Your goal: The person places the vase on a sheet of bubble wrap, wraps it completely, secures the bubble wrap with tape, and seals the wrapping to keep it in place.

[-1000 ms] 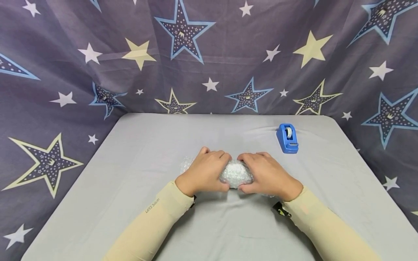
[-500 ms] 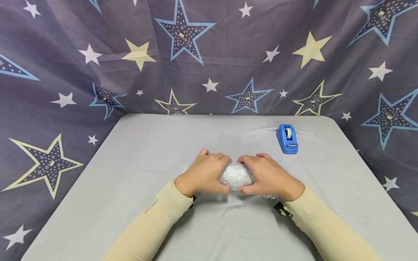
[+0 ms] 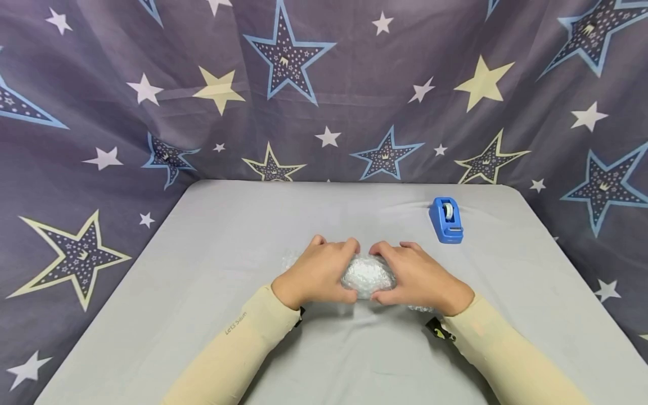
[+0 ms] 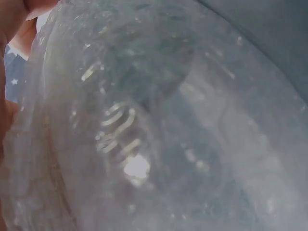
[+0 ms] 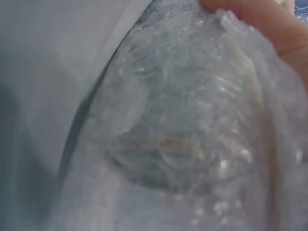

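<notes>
A bundle of clear bubble wrap (image 3: 369,275) lies at the middle of the table, rolled round something whose kind is hidden. My left hand (image 3: 324,273) grips its left end, thumb on the near side and fingers over the far side. From the right, my right hand (image 3: 412,274) holds the other end the same way. Loose ends of the wrap stick out past both hands. In the left wrist view the bubble wrap (image 4: 159,125) fills most of the picture, with a darker shape inside. The right wrist view shows the bubble wrap (image 5: 178,125) with a dim greenish, round-edged form under it.
A blue tape dispenser (image 3: 446,220) with a roll of tape stands at the back right of the table. Light grey cloth covers the table (image 3: 253,219). Behind it hangs a dark curtain (image 3: 334,67) printed with stars.
Both hands keep their grip on the bubble wrap bundle, with barely any movement. The whole head view has shifted slightly, so things sit a little lower in it.
</notes>
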The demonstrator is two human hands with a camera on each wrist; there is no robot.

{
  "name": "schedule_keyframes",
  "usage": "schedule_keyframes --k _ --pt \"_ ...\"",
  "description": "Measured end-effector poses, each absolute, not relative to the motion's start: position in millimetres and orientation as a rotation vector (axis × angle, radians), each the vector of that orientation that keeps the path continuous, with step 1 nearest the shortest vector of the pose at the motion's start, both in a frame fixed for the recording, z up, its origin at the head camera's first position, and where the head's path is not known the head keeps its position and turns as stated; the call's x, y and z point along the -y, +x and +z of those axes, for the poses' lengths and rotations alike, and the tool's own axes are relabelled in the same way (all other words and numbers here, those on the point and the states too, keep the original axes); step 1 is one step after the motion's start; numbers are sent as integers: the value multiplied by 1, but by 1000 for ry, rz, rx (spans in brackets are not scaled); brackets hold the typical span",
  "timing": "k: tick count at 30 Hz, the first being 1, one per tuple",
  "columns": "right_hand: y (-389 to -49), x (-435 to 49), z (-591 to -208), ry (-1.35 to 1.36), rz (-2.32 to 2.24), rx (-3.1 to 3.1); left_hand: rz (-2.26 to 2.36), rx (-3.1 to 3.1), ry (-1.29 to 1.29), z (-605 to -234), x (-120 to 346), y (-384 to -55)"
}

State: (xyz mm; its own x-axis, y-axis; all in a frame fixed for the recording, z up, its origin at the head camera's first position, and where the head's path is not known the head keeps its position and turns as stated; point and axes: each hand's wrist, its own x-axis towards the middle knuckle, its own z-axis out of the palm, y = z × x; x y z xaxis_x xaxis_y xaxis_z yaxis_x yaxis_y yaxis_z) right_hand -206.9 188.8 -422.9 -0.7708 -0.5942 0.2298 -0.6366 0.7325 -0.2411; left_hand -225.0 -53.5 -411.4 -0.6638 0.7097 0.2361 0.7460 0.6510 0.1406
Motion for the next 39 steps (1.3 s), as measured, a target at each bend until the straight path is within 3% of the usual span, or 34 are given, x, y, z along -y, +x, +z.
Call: schedule_keyframes --k 39 --pt "-213 -199 -419 1024 575 2721 -244 2673 -1158 -405 61 -231"
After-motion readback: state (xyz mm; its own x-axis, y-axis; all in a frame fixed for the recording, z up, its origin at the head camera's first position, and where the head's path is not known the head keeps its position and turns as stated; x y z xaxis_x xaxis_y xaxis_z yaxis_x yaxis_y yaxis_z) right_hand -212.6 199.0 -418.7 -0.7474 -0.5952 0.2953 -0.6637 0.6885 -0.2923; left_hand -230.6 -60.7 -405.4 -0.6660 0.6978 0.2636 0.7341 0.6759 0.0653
